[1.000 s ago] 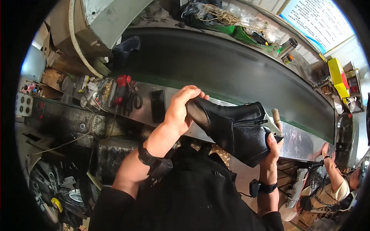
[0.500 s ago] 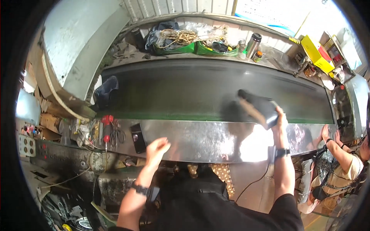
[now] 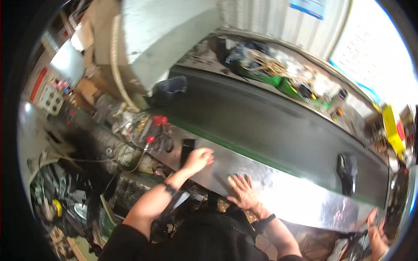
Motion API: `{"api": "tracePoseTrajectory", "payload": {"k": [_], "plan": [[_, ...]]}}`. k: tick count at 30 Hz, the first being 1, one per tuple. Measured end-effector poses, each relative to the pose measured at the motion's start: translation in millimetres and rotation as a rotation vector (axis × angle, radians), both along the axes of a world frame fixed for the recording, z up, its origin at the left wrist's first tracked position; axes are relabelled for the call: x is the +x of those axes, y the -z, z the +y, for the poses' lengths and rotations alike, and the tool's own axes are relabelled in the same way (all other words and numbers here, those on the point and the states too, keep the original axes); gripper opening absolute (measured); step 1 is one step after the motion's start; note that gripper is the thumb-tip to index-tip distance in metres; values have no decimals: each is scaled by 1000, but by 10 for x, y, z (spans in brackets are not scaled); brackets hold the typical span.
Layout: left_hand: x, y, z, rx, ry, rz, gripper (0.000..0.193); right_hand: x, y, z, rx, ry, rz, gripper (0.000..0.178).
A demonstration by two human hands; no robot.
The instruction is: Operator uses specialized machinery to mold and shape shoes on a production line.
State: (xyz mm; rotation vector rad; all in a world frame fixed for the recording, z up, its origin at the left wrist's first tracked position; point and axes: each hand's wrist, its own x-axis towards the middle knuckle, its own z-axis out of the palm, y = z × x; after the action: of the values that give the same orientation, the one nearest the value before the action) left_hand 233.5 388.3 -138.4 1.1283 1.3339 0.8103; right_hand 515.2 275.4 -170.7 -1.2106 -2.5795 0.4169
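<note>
My right hand point(image 3: 244, 192) lies with fingers spread on the shiny metal ledge point(image 3: 272, 185), holding nothing. My left hand point(image 3: 199, 160) is over the ledge, its fingers loosely bent and apart, and nothing shows in them. Beside it and partly covered by it lies a black phone point(image 3: 187, 148). On the dark conveyor belt point(image 3: 261, 126), well to the right of both hands, rests a black boot point(image 3: 347, 174). A dark blue piece point(image 3: 173, 85), its kind unclear, lies at the belt's far left end.
A red-handled tool point(image 3: 159, 120) and a coiled cable point(image 3: 164, 142) lie at the ledge's left end. Green bins point(image 3: 296, 90) with cords and plastic line the back shelf. A yellow box point(image 3: 393, 126) stands at the right. A co-worker's hand point(image 3: 375, 228) touches the ledge's right end.
The boot has left my right hand and lies on the belt at the right. My right hand has come left onto the ledge. The whole view has turned left.
</note>
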Motion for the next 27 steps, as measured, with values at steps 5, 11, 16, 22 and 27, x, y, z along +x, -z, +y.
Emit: {"api": "tracePoseTrajectory", "payload": {"k": [5,11,16,22,27], "plan": [[-181,-369,1317,298,99,567,48,526,248,-385,-64,222,-139,73],[-1483,-46,2399,204,-117,1173,76,1317,262,-718,-482,784,517,56],[-2560,108,2869,572,207,1596,81,509,-770,253,-463,909,580,51],[-1367,-319,3385,378,643,760,50,-317,-495,1318,-1057,767,1168,64],[-2942,653,3917,553,-151,904,40,-860,-379,1642,-1118,987,1454,93]]}}
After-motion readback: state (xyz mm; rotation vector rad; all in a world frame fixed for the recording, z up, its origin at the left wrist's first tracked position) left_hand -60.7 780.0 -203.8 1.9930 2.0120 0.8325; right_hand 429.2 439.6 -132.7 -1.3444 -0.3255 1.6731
